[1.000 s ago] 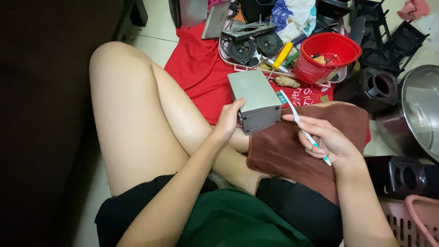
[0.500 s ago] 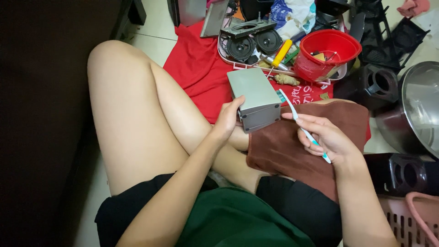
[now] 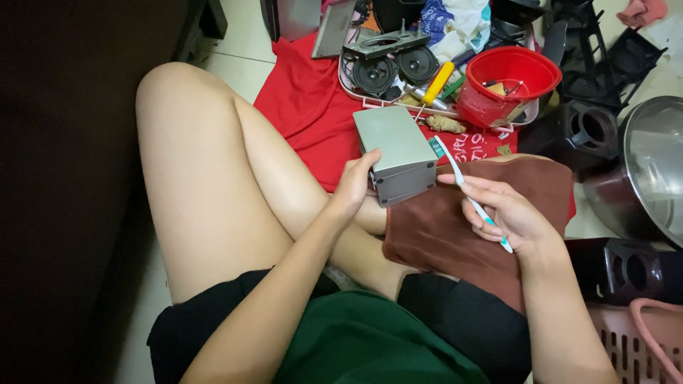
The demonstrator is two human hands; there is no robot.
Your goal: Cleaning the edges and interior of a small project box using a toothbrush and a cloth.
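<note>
A: What does the left hand (image 3: 353,188) have?

B: A grey metal box (image 3: 395,151). The grip is closed on its near left corner, thumb on top, fingers wrapped under, so the box sticks out away from the grip and tilts up over the lap.

A: And the right hand (image 3: 506,215)?

B: It holds a white and teal toothbrush (image 3: 469,194), pinched narrow between the fingers. The handle runs back through the grip toward the wrist, and the brush head points forward to the box's right top edge; I cannot tell whether the bristles touch it.

A: What lies under the grips?

B: A brown towel (image 3: 455,235) is spread over the right thigh, directly below the right hand and just beneath the box.

A: Beyond them?

B: A red cloth (image 3: 306,114) is on the floor past the box. Farther out sit a red bucket (image 3: 509,84), a yellow-handled screwdriver (image 3: 435,85) and two round black speakers (image 3: 395,70) in a tray. A steel pot (image 3: 647,178) stands to the right of the right hand.
</note>
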